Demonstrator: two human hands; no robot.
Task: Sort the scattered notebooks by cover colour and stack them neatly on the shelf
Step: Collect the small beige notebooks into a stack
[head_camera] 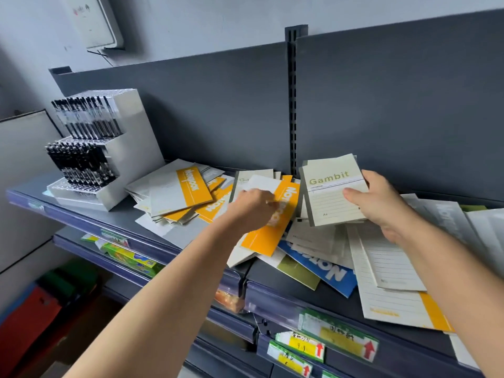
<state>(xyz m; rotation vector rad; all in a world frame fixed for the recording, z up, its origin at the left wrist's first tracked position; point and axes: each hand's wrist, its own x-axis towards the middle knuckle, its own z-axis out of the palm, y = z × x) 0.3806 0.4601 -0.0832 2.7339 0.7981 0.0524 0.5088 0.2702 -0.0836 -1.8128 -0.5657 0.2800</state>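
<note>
Left hand (252,207) pinches orange notebook (264,238), fingertips blurred; right hand (381,208) grips Gambit notebook (332,199), fingers hidden.

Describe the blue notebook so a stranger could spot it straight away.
On the dark grey shelf, look at the loose pile below the right hand. The blue notebook lies half-buried near the front edge. It alone has a blue cover with white lettering.
</note>
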